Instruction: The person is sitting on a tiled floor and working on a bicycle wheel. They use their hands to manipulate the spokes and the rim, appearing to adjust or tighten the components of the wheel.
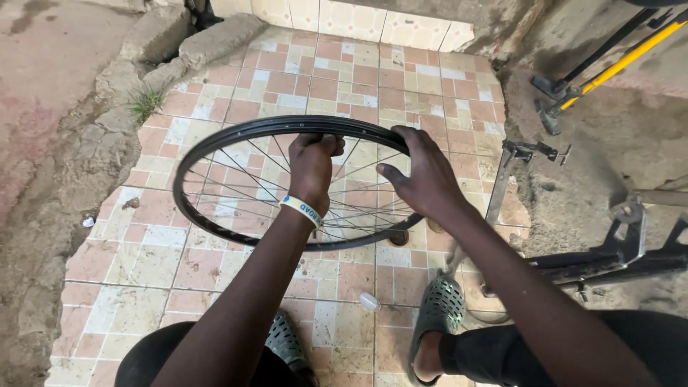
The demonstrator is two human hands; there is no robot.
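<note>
- We hold a black bicycle wheel (pixel 215 154) above the tiled floor (pixel 215 272), in front of our knees.
- Our left hand (pixel 313 166) is clenched around the far part of the rim, fingers curled over its top edge.
- Our right hand (pixel 424 175) grasps the rim just to the right, thumb spread inward over the spokes (pixel 236 186).
- The wheel is tilted, its far edge raised toward our fingers, its widest span running left to right.

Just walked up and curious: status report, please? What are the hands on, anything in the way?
Left hand and right hand both grip the far edge of the black spoked wheel rim, fingers closed. Rim held tilted above tiled floor. Nothing blocking.
</note>
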